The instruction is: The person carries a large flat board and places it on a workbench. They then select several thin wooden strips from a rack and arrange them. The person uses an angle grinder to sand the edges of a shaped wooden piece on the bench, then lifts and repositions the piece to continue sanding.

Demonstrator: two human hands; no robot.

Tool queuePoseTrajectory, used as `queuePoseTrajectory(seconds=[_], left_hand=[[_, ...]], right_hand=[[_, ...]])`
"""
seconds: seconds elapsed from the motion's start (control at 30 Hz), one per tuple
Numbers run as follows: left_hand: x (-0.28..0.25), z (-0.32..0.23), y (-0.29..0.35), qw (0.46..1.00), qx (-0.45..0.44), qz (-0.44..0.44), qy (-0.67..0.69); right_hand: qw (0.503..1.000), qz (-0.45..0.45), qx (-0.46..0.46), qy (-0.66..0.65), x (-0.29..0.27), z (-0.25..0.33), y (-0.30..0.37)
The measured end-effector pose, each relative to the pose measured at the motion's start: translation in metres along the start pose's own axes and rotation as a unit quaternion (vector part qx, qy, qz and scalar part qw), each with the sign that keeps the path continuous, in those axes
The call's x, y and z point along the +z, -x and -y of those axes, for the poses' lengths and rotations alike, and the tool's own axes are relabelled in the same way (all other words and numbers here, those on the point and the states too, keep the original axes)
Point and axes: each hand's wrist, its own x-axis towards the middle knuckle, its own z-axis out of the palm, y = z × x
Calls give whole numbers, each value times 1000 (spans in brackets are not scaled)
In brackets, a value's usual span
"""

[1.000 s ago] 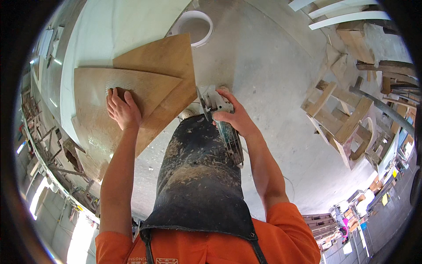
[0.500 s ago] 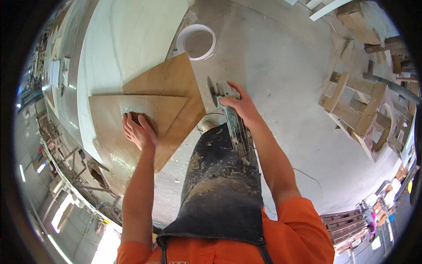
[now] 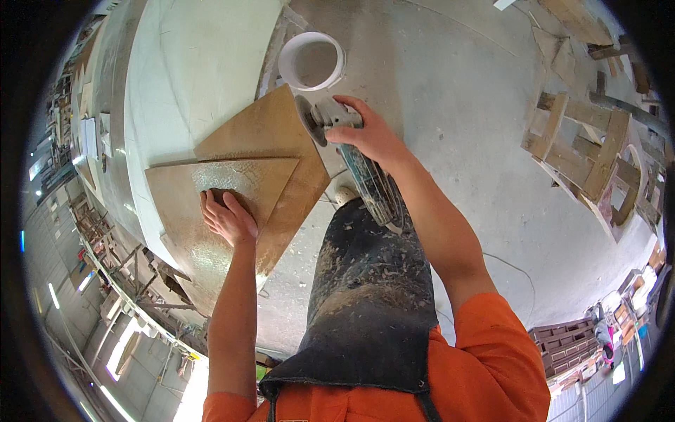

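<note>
the left hand (image 3: 228, 218) lies flat, fingers spread, on the top tile (image 3: 232, 186), pinning it down. that tile lies on a second tile (image 3: 281, 133), both tan, stacked askew on the floor (image 3: 450, 98) with a corner up against a pale slab (image 3: 190, 77). the right hand (image 3: 369, 133) is wrapped around a grinder (image 3: 344, 151), held over the right edge of the lower tile, its disc (image 3: 307, 119) just above or at the surface; whether it touches cannot be told. no cut line shows in either tile, so the cutting looks not yet begun or barely started. a white bucket (image 3: 311, 62) stands just beyond the tiles. a dusty dark apron (image 3: 369, 281) hangs below the grinder.
</note>
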Motion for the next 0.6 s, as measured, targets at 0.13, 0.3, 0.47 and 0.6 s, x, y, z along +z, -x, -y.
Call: queuePoseTrajectory(seconds=[0.13, 0.3, 0.47, 0.6], left_hand=[[-2, -3, 1, 1000, -20, 17, 7], [0, 0, -2, 999, -34, 21, 9], [1, 3, -4, 999, -28, 24, 7], [3, 2, -5, 999, -39, 16, -1]], right_hand=[[999, 0, 7, 54, -6, -13, 46], [997, 12, 75, 23, -11, -45, 91], [991, -26, 116, -64, -13, -75, 108], [928, -54, 179, -322, 3, -75, 120]])
